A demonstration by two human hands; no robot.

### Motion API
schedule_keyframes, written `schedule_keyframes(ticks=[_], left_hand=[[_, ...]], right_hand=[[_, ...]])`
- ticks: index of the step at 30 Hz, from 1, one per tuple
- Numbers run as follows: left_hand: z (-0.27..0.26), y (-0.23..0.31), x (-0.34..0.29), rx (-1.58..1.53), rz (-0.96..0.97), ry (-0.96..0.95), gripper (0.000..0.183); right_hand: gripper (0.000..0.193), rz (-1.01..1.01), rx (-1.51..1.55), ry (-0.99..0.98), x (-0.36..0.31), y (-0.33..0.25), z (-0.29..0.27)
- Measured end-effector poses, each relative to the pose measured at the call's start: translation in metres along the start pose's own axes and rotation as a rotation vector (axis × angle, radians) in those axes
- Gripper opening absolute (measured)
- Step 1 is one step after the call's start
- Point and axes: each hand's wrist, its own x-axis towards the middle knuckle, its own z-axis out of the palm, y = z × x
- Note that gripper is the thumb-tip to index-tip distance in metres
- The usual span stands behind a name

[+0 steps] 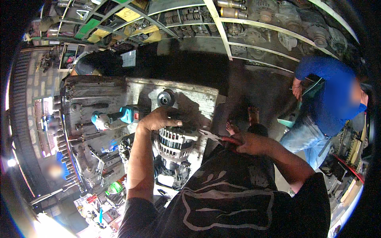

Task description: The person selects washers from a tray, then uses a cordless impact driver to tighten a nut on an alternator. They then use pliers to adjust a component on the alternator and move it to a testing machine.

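An alternator with a slotted metal housing rests on the light wooden workbench in front of me. My left hand lies over its far end, fingers bent round the edge and gripping it. Pliers with red handles are held in my right hand, closed round the grips. The plier jaws point left, by the alternator's right side; I cannot tell whether they touch it. A round dark pulley sits on the bench just beyond my left hand.
Left of the alternator lies a teal cordless power tool, among ratchets and wrenches. A green bottle is at the lower left. A person in blue stands at the right. Shelves of parts line the back.
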Motion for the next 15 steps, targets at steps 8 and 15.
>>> schedule_keyframes(ticks=[8, 15], left_hand=[[-0.011, -0.024, 0.018, 0.006, 0.034, -0.222, 0.07], [-0.015, -0.047, 0.031, 0.019, 0.03, -0.249, 0.074]], right_hand=[[0.051, -0.072, 0.23, -0.174, 0.019, -0.003, -0.031], [0.052, -0.202, -0.449, 0.134, 0.021, -0.031, -0.009]])
